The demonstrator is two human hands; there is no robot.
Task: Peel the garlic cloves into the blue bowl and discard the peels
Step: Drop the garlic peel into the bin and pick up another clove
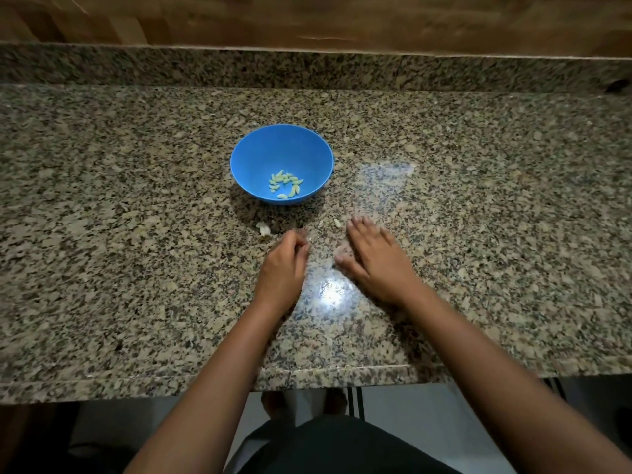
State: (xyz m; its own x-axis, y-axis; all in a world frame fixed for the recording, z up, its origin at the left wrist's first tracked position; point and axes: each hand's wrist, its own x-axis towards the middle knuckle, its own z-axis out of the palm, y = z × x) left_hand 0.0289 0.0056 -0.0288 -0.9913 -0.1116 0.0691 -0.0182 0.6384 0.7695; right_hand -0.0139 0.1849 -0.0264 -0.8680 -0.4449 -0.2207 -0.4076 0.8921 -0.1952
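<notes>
Both forearms reaching forward, bare. Left hand hovering with fingers curled inward, contents not visible. Right hand lying flat, palm down, fingers straight, thumb spreading leftward.

Bare forearms, dark garment below

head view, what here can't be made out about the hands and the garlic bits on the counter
- Left hand, head view: fingers curl under, so its own knuckles hide whether it holds anything.
- Right hand: fingertips smeared by motion blur; anything under the flat palm is hidden.
- Pale scraps and below the blue bowl: too small to tell peel from clove.
- Peeled cloves: too small to count surely.
</notes>
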